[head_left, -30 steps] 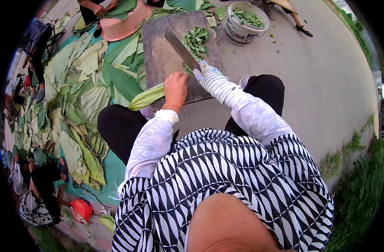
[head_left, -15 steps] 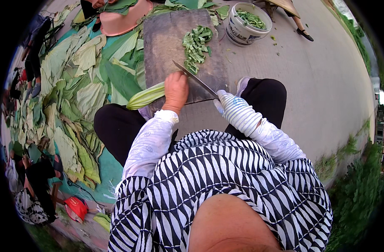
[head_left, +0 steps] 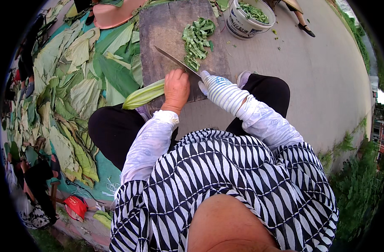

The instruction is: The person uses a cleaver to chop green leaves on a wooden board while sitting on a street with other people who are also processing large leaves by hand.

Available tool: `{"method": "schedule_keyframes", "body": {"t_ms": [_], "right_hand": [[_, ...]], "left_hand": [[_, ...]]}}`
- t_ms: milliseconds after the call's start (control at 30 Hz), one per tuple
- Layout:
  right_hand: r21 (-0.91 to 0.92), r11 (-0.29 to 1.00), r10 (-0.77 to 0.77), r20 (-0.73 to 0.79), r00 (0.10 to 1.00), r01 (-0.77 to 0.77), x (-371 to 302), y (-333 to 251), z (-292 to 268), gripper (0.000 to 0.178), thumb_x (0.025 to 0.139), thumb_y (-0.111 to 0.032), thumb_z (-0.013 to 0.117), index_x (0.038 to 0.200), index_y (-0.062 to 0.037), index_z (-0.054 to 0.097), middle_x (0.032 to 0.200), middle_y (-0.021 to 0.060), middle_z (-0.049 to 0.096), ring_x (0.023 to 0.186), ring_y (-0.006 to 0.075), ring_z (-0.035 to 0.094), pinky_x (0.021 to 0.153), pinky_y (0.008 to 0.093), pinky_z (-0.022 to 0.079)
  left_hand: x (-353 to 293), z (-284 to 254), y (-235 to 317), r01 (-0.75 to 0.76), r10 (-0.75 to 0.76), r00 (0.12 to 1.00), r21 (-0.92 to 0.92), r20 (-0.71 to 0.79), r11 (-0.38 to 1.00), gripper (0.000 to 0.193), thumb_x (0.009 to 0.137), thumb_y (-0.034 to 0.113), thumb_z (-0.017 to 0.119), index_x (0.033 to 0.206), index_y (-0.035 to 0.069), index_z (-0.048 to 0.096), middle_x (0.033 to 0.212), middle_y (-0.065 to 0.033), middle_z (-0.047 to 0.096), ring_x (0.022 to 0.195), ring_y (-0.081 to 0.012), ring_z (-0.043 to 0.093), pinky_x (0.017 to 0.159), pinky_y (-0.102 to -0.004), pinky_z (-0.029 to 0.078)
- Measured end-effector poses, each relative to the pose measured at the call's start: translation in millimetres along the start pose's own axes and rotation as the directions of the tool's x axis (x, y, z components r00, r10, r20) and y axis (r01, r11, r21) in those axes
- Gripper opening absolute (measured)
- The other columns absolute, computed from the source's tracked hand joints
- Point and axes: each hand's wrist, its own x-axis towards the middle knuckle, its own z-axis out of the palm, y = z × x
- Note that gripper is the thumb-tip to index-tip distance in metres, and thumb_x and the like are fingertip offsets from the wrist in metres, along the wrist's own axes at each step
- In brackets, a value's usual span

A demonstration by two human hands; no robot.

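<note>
My bare left hand [head_left: 177, 89] is closed around a rolled bundle of green leaves [head_left: 145, 95], pressing it on the near part of a dark wooden board [head_left: 162, 29]. The bundle's loose end sticks out to the left, over my knee. In a striped glove, my right hand [head_left: 221, 90] grips a knife [head_left: 175, 60], whose handle is hidden in the fingers. Its blade slants up and to the left, just beyond my left knuckles. Past the blade lies a pile of sliced green strips [head_left: 197, 40] on the board.
A white bucket [head_left: 246, 27] holding cut greens stands beyond the board's right side. Large leaves [head_left: 70, 96] cover a green sheet on the left. A pink basin [head_left: 114, 14] sits at the far left. Other people are along the left edge; a red bag [head_left: 76, 207] lies nearby.
My right hand and the knife have moved left and away from me, so the blade reaches farther across the board. My left hand still holds the leaf bundle in about the same place.
</note>
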Motion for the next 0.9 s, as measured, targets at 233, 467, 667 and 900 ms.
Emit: {"method": "schedule_keyframes", "body": {"t_ms": [233, 467, 667, 900], "right_hand": [[-0.003, 0.994, 0.107, 0.135, 0.985, -0.107, 11.8, 10.0, -32.4, 0.032, 0.091, -0.025, 0.053, 0.113, -0.0032, 0.049, 0.094, 0.0225, 0.062, 0.089, 0.0408, 0.059, 0.072, 0.0427, 0.048], [-0.128, 0.972, -0.169, 0.201, 0.965, 0.197, 26.2, 42.2, -70.7, 0.03, 0.09, -0.029, 0.055, 0.108, -0.0055, 0.058, 0.091, 0.0195, 0.063, 0.087, 0.0378, 0.06, 0.074, 0.0409, 0.048], [-0.149, 0.956, -0.238, 0.109, 0.965, 0.252, 77.2, 38.6, -72.9, 0.04, 0.09, -0.035, 0.052, 0.116, -0.0053, 0.055, 0.101, 0.0178, 0.064, 0.095, 0.0364, 0.06, 0.082, 0.0403, 0.048], [-0.005, 0.981, -0.194, -0.091, 0.977, 0.195, 103.4, 28.4, -60.7, 0.038, 0.091, -0.035, 0.052, 0.114, -0.0048, 0.054, 0.097, 0.0202, 0.063, 0.092, 0.0368, 0.06, 0.079, 0.0419, 0.048]], "left_hand": [[0.7, 0.7, 0.8, 0.017, -0.018, 1.0, -0.032, -0.016, 0.999, 0.01, 0.07, 0.006, 0.059, 0.08, 0.006, 0.059, 0.086, -0.0083, 0.056, 0.081, -0.0287, 0.053, 0.07, -0.04, 0.041], [0.3, -3.3, 5.6, 0.04, -0.039, 0.999, -0.011, 0.011, 0.999, 0.01, 0.071, 0.006, 0.06, 0.081, 0.006, 0.06, 0.088, -0.0084, 0.057, 0.083, -0.0287, 0.054, 0.072, -0.0397, 0.042], [-2.8, -7.7, 7.3, 0.057, -0.056, 0.998, -0.008, 0.039, 0.998, 0.015, 0.071, 0.004, 0.061, 0.086, 0.005, 0.059, 0.092, -0.0095, 0.057, 0.085, -0.0294, 0.054, 0.074, -0.0402, 0.042], [13.1, 4.5, 5.3, 0.03, -0.029, 0.998, -0.012, 0.052, 0.999, 0.017, 0.072, 0.004, 0.06, 0.089, 0.004, 0.06, 0.096, -0.0103, 0.058, 0.087, -0.0303, 0.053, 0.076, -0.0407, 0.041]]}}
